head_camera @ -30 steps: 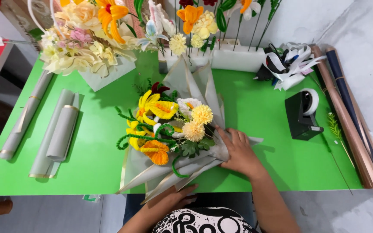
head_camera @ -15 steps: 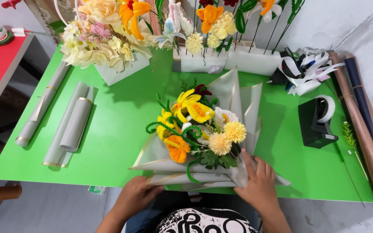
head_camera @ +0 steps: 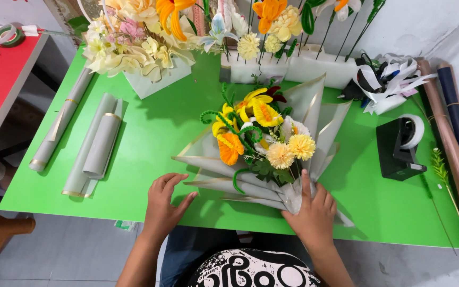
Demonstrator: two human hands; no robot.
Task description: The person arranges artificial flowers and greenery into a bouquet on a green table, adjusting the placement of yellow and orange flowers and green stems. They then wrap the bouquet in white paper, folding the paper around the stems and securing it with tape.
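Gripping one bouquet (head_camera: 264,143) | right hand (head_camera: 312,215) | left hand (head_camera: 164,204) flat | two paper rolls (head_camera: 81,135)

Right hand (head_camera: 314,212) presses the gathered base of the grey-wrapped bouquet (head_camera: 264,141) on the green counter (head_camera: 150,143). Left hand (head_camera: 164,204) lies flat at the bouquet's 8 o'clock, just by the wrap's edge. Black tape dispenser (head_camera: 399,146) sits at 3 o'clock, rolled grey paper (head_camera: 94,143) at 9.
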